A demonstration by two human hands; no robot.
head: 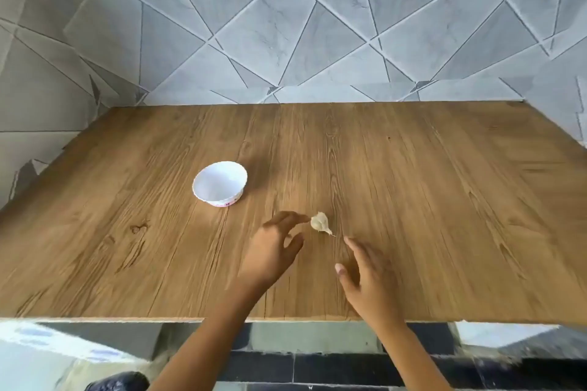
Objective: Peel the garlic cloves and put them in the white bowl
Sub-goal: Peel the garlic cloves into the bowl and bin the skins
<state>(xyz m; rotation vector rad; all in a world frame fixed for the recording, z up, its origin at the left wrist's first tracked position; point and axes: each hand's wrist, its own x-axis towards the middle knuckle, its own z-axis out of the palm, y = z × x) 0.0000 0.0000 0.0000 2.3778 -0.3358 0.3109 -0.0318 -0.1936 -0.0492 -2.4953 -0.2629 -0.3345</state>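
A small piece of garlic (pixel 320 222) in its pale papery skin lies on the wooden table (pixel 413 200), its thin stem pointing to the lower right. My left hand (pixel 273 251) is spread over the table just left of it, one fingertip almost touching the garlic. My right hand (pixel 368 276) hovers a little below and right of the garlic, fingers straight, holding nothing. The white bowl (pixel 219 182) stands upright to the upper left of the garlic, and nothing shows inside it.
A wall of grey marbled tiles rises behind the table's far edge. The near table edge runs below my wrists, with dark floor tiles beneath. A pale object (pixel 47 355) sits under the edge at lower left.
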